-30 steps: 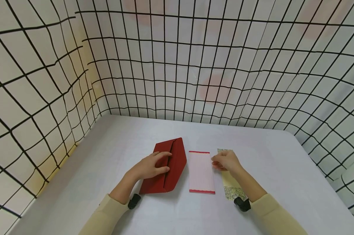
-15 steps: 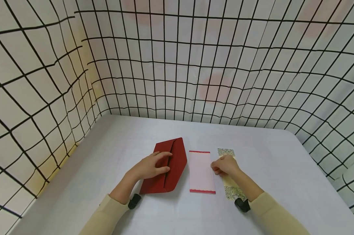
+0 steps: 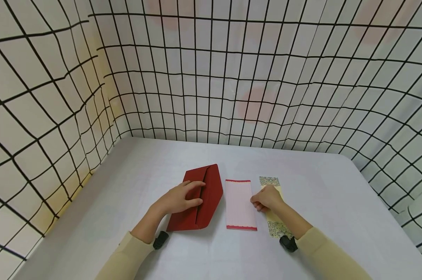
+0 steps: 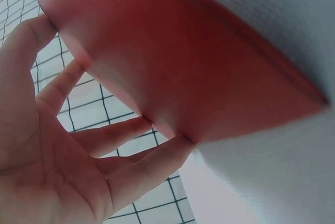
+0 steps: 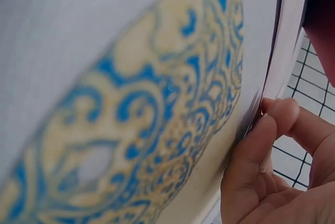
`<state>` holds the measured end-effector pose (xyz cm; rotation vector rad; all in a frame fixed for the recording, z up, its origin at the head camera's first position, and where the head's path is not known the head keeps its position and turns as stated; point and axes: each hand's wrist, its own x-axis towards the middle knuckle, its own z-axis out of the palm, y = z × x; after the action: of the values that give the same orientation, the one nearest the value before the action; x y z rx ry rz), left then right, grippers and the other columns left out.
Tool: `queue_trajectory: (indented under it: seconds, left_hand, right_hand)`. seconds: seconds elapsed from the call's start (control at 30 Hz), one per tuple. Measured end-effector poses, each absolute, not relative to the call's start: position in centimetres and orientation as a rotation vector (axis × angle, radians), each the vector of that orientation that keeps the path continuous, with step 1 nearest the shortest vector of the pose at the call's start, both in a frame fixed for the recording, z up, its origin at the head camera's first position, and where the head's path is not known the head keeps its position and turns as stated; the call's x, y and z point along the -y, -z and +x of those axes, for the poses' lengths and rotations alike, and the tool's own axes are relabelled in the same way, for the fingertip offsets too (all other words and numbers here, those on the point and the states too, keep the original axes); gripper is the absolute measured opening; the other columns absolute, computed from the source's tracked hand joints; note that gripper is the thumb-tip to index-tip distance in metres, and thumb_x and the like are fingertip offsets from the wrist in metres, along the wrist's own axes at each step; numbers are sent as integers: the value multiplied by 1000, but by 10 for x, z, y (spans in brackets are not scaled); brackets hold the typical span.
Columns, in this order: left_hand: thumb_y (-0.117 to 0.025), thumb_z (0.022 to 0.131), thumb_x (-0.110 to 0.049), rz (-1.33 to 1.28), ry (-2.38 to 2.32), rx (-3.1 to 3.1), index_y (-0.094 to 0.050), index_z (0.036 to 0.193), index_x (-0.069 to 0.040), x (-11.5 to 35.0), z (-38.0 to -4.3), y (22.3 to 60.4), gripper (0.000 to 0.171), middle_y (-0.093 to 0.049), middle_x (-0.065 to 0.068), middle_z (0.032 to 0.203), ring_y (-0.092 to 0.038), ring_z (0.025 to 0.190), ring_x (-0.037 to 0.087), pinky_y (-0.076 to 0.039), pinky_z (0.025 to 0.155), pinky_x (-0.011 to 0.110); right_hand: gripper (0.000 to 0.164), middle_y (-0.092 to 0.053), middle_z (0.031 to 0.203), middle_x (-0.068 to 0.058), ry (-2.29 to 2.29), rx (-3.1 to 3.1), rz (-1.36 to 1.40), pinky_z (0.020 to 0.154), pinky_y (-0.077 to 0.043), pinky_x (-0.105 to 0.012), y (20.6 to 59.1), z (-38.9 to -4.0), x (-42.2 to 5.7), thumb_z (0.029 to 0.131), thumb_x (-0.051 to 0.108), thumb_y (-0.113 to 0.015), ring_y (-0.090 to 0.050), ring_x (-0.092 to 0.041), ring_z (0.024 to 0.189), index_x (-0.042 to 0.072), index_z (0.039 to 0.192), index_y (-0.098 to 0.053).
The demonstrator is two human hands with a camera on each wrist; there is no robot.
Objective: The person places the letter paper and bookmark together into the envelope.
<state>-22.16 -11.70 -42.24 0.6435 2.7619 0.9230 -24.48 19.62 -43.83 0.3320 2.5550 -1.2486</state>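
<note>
My left hand (image 3: 177,198) rests on a red envelope (image 3: 211,194) on the table, its fingers spread and slightly bent. In the left wrist view its fingertips press on the red paper (image 4: 183,62). The envelope's pointed flap faces right. To its right lies a pale pink paper slip (image 3: 240,204) with red bands at both ends. My right hand (image 3: 268,197) pinches the slip's right edge between thumb and forefinger (image 5: 285,114). Beneath that hand lies a yellow paper strip (image 3: 276,230) with patterned ends, its middle partly covered. Up close the pattern (image 5: 131,114) shows blue scrolls.
The white table (image 3: 155,155) has a rounded far right corner. Behind it and along both sides stands a black wire grid (image 3: 211,77) in front of white cloth. A black wrist strap device (image 3: 289,244) sits by the right cuff, another (image 3: 160,240) by the left.
My right hand has moved slightly toward me and left, its fingertips now lower along the pink slip's edge. More of the yellow strip's far end shows. The left hand has stayed still.
</note>
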Motion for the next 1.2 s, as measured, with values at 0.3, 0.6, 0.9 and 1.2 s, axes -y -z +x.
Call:
queue_trajectory:
  seconds: [0.3, 0.6, 0.9, 1.2]
  left_hand:
    - [-61, 86, -42, 650, -928, -2762, -45, 133, -34, 117, -222, 424, 50, -41, 7, 137, -36, 127, 29, -38, 92, 50]
    - [-61, 86, -42, 650, -932, -2757, -45, 133, -34, 118, -222, 425, 50, -41, 8, 137, -37, 126, 29, -38, 92, 50]
    - [-61, 86, -43, 638, -917, -2765, -44, 133, -35, 117, -223, 425, 50, -40, 9, 138, -38, 126, 30, -38, 91, 51]
    - [-61, 86, -42, 638, -912, -2766, -45, 133, -35, 117, -222, 424, 50, -41, 9, 138, -36, 127, 30, -37, 92, 52]
  right_hand:
    - [17, -53, 48, -3, 1377, -2431, 378, 40, -41, -19, 441, -248, -202, 75, 7, -69, -46, -8, 38, 0, 61, -62]
    - [14, -59, 60, -6, 1451, -2404, 347, 45, -40, -22, 436, -244, -210, 75, 11, -69, -53, -12, 49, -2, 74, -64]
    - [20, -59, 64, -7, 1621, -2286, 343, 50, -49, -21, 423, -238, -215, 80, 9, -64, -56, -11, 50, -9, 88, -60]
    - [24, -62, 66, -8, 1726, -2236, 315, 55, -51, -23, 415, -232, -216, 82, 10, -65, -60, -13, 55, -10, 93, -60]
